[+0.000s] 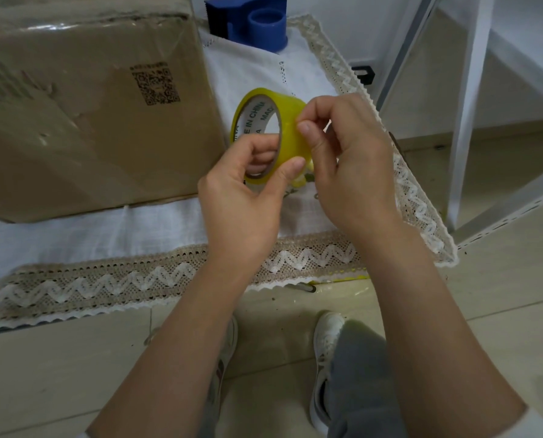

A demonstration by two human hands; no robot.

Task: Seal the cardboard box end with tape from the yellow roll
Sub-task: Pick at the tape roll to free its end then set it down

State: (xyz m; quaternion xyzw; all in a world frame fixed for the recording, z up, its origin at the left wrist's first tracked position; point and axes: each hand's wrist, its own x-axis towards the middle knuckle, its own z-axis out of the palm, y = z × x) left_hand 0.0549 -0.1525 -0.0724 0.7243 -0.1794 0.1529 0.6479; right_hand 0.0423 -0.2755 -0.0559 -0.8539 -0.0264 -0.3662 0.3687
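Observation:
A yellow tape roll (290, 121) is held up above the table, just right of a big cardboard box (83, 115). My left hand (245, 197) grips the roll from below, fingers through its core and thumb on the outer face. My right hand (349, 159) pinches at the roll's outer surface with thumb and fingertips, picking at the tape there. The box lies on its side on the white cloth, a QR code (155, 86) printed on its near face and clear tape along its upper edge.
A white tablecloth with a lace border (156, 279) covers the table. A blue tape dispenser (254, 22) stands behind the box. White shelf frames (466, 115) stand to the right. Below are the floor tiles and my shoes (325, 368).

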